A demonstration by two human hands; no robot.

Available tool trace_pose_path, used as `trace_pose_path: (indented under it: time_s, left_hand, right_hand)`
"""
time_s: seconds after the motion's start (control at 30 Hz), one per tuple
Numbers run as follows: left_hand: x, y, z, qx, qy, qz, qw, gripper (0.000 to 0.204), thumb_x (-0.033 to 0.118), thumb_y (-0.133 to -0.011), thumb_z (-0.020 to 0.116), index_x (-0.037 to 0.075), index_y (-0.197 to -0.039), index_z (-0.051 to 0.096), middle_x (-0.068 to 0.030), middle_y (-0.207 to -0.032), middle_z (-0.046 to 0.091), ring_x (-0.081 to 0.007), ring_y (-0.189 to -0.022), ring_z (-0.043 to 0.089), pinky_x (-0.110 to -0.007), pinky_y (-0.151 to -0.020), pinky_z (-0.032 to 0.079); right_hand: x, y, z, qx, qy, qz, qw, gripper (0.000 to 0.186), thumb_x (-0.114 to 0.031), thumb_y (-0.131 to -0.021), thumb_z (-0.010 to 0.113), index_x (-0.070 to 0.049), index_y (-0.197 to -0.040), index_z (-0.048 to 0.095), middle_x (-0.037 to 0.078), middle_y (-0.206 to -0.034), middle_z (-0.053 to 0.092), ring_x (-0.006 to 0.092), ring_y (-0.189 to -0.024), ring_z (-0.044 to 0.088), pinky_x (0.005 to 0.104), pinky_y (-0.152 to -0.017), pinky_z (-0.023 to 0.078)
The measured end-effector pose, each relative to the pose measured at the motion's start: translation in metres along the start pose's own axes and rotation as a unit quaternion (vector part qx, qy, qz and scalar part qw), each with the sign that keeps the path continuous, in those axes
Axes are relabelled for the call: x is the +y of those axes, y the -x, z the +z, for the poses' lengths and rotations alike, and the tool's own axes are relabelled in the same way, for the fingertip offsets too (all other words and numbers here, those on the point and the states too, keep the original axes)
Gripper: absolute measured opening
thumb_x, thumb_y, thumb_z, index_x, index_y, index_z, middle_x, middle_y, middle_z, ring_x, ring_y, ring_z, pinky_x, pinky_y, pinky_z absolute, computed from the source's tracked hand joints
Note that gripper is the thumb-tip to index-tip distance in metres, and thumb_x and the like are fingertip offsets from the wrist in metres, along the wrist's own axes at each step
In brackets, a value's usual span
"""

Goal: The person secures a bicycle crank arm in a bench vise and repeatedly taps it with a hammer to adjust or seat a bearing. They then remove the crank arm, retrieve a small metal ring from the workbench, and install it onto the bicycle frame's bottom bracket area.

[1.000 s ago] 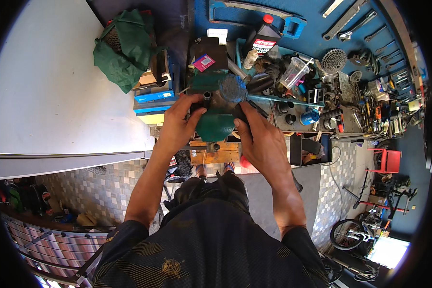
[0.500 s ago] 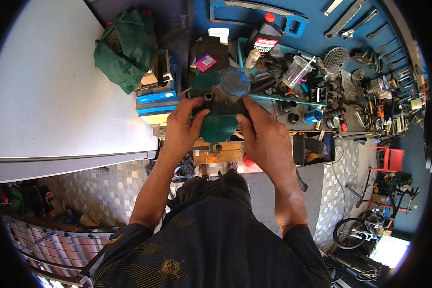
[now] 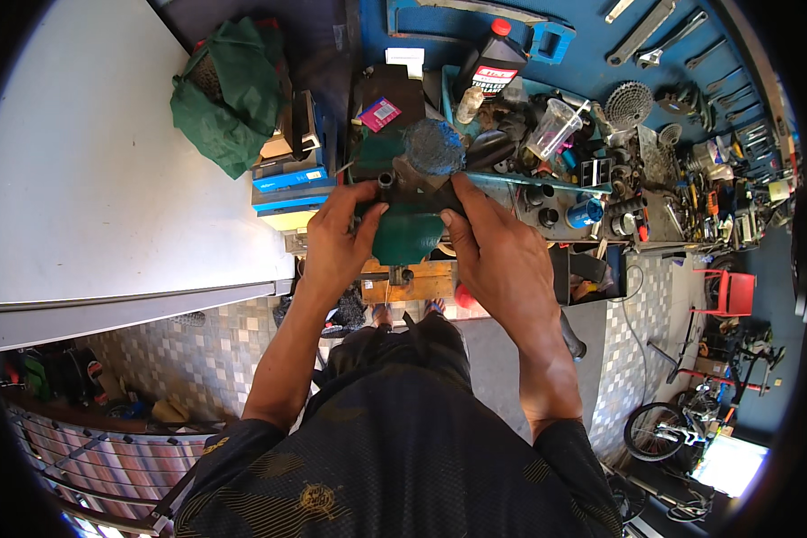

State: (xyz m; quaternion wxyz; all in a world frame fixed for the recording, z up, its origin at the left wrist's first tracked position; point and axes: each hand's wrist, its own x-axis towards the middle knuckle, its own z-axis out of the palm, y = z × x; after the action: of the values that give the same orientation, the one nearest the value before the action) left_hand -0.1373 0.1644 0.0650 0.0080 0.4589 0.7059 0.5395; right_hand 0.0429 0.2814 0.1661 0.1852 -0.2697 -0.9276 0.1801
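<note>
Both my hands are over a green bench vise (image 3: 407, 237) at the front of the workbench. A worn, round blue-grey top (image 3: 435, 147) rises just behind them. Thumb and fingers of my left hand (image 3: 339, 224) are closed at the left end of a dark flat strip (image 3: 412, 199), beside a short hollow metal cylinder (image 3: 386, 180). My right hand (image 3: 502, 242) pinches the strip's right end, index finger stretched along its far side. The strip's exact kind is hard to make out against the dark vise.
A black bottle with a red cap (image 3: 493, 63), a clear plastic cup (image 3: 554, 131) and a blue can (image 3: 585, 213) stand among parts on the bench. Stacked boxes (image 3: 289, 179) with a green cloth (image 3: 233, 103) are at the left. Wrenches (image 3: 641, 31) hang behind.
My hands keep the same grip on the strip. The right forearm has shifted slightly to the right, and the view has moved a little.
</note>
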Motion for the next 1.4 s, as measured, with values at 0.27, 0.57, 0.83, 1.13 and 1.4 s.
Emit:
trace_pose_path:
  time_s: [0.27,0.57,0.83,1.13,1.4]
  left_hand:
    - [0.000,-0.002,-0.001,0.002,0.005,0.006,1.000,0.025,0.006,-0.091,0.080,0.000,-0.113,0.069,-0.0154,-0.100,0.074,-0.0289,-0.092,0.074,-0.036,-0.081,0.057]
    - [0.004,-0.002,-0.003,-0.007,0.000,-0.012,1.000,0.025,0.005,-0.090,0.079,0.000,-0.112,0.069,-0.0155,-0.099,0.074,-0.0288,-0.091,0.074,-0.036,-0.081,0.057]
    - [0.001,-0.001,-0.003,-0.016,0.005,-0.008,1.000,0.024,0.004,-0.092,0.077,0.002,-0.115,0.069,-0.0157,-0.105,0.073,-0.0332,-0.096,0.074,-0.039,-0.081,0.058]
    - [0.005,-0.003,-0.003,-0.007,-0.005,-0.003,1.000,0.025,0.005,-0.090,0.079,0.000,-0.112,0.069,-0.0153,-0.099,0.074,-0.0286,-0.091,0.074,-0.036,-0.081,0.057]
    - [0.005,-0.004,-0.003,-0.004,-0.008,-0.003,1.000,0.025,0.005,-0.090,0.079,0.000,-0.112,0.069,-0.0153,-0.098,0.074,-0.0287,-0.090,0.074,-0.036,-0.080,0.057]
  right_hand:
    - [-0.002,-0.002,0.005,-0.039,0.022,0.023,0.999,0.043,-0.028,-0.106,0.061,-0.007,-0.143,0.059,0.020,-0.102,0.074,0.0423,-0.083,0.072,0.0509,-0.072,0.058]
    - [-0.001,-0.002,0.008,-0.028,0.015,-0.006,0.999,0.046,-0.027,-0.106,0.059,-0.009,-0.148,0.055,0.017,-0.094,0.071,0.0417,-0.074,0.071,0.0518,-0.066,0.058]
    - [-0.001,0.000,0.002,0.007,0.008,-0.009,1.000,0.045,-0.027,-0.106,0.059,-0.009,-0.147,0.055,0.017,-0.093,0.072,0.0418,-0.076,0.072,0.0523,-0.068,0.058]
    - [-0.001,0.000,0.001,-0.029,0.025,0.006,0.999,0.047,-0.029,-0.106,0.058,-0.009,-0.148,0.055,0.015,-0.093,0.071,0.0415,-0.074,0.072,0.0514,-0.067,0.058]
    - [-0.001,-0.002,0.007,-0.048,0.029,0.007,0.998,0.047,-0.030,-0.107,0.058,-0.011,-0.150,0.054,0.016,-0.093,0.071,0.0424,-0.075,0.072,0.0524,-0.068,0.058]
